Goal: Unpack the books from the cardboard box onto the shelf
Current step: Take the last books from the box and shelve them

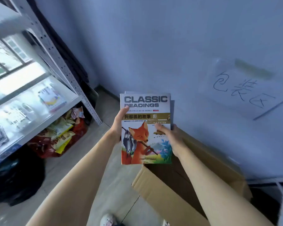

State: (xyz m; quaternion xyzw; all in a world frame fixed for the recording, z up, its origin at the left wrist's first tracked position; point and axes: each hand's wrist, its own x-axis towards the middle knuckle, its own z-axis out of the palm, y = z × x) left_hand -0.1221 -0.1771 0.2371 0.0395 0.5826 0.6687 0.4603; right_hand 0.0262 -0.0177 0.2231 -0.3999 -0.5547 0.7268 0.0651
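Books (pixel 145 128) sit stacked between both hands, left hand (pixel 117 128) and right hand (pixel 170 137) each gripping an edge, above the open cardboard box (pixel 162 198). Best keep the stack level while swinging left toward the shelf (pixel 39 115). How many books lie beneath the fox cover is unclear.

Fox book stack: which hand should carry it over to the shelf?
Left, probably. The left hand grips the fox book stack on the edge facing the white metal shelf, which stands to the person's left. The right hand holds the far edge, above the cardboard box.
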